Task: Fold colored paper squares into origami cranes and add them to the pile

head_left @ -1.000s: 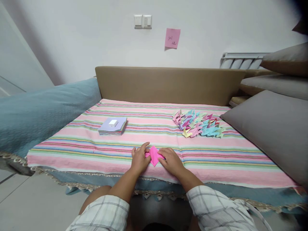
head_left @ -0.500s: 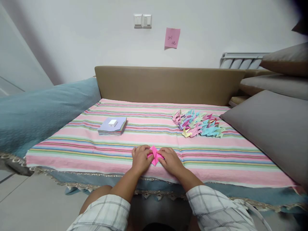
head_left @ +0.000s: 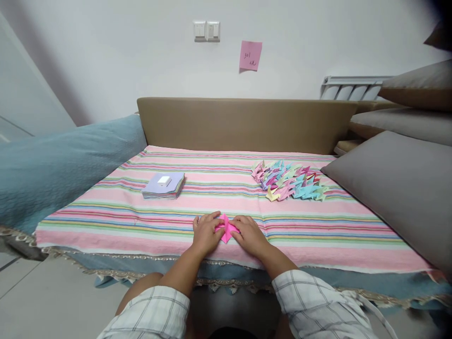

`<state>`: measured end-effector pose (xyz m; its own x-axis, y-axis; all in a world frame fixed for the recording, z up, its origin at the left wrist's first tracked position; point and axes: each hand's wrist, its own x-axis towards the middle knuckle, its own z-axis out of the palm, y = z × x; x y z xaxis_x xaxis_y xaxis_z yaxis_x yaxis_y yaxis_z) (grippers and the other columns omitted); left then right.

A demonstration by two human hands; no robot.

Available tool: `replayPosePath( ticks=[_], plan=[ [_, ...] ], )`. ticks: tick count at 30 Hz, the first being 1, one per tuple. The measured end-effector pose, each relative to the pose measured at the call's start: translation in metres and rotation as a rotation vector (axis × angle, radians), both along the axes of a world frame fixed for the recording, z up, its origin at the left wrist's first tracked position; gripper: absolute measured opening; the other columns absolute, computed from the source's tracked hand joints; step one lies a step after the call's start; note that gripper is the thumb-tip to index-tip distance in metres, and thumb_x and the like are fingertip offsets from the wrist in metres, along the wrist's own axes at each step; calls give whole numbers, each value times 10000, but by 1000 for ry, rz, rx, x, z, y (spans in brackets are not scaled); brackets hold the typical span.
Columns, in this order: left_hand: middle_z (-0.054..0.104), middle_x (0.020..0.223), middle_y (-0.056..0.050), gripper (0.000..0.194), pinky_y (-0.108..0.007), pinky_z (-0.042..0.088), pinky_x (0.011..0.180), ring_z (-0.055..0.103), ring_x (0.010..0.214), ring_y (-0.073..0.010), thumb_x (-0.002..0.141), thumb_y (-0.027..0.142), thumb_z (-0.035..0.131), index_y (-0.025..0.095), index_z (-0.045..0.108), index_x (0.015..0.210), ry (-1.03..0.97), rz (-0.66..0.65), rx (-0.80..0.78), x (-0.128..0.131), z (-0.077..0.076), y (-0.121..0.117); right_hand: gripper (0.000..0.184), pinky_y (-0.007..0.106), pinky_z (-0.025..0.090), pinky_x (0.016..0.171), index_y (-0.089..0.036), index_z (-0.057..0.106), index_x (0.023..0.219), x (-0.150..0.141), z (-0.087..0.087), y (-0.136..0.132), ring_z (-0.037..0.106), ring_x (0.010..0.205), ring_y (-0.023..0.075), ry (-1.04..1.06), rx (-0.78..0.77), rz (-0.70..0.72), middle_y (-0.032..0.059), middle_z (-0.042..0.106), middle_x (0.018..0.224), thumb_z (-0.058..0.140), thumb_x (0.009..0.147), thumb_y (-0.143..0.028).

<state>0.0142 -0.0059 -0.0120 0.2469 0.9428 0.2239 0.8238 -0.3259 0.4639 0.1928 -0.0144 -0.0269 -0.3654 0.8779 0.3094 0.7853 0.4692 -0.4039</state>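
Striped cloth: folded cranes toward right edge, paper stack toward left. Left hand and right hand near front edge, fingers curled nearly closed, holding pink paper from both sides. Paper sits between them, mid front edge; centre flap looks drawn inward, so likely part-folded.

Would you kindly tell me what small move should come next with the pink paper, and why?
Probably the left hand should press the pink paper along its middle while the right hand steadies it: the left fingers reach its middle, and the right fingers rest on its right side.
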Motion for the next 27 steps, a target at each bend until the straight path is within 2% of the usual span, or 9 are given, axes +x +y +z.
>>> replayPosePath(
  ticks=[6, 18, 27],
  plan=[
    [540, 1285, 45, 260, -530, 145, 1037, 445, 1176, -239, 685, 270, 624, 357, 657, 927, -15, -5, -39, -1, 0, 3, 346, 355, 385, 877, -242, 574, 1184, 2, 1, 0, 458, 989, 212, -1, -14, 5, 69, 552, 1050, 542, 839, -256],
    [553, 1272, 53, 305, -538, 106, 1033, 425, 1192, -244, 643, 223, 652, 361, 646, 915, -10, -29, -95, -1, 5, 6, 358, 335, 375, 849, -240, 567, 1171, 0, -1, 0, 458, 960, 200, -14, -6, 24, 52, 553, 1032, 575, 817, -297],
    [599, 1204, 57, 275, -540, 84, 1031, 441, 1168, -245, 639, 240, 674, 352, 639, 888, -35, -11, -76, 1, -1, 8, 398, 341, 377, 863, -241, 571, 1172, 1, -1, 0, 470, 978, 208, 19, -17, 20, 55, 566, 1046, 612, 780, -291]
  ],
)
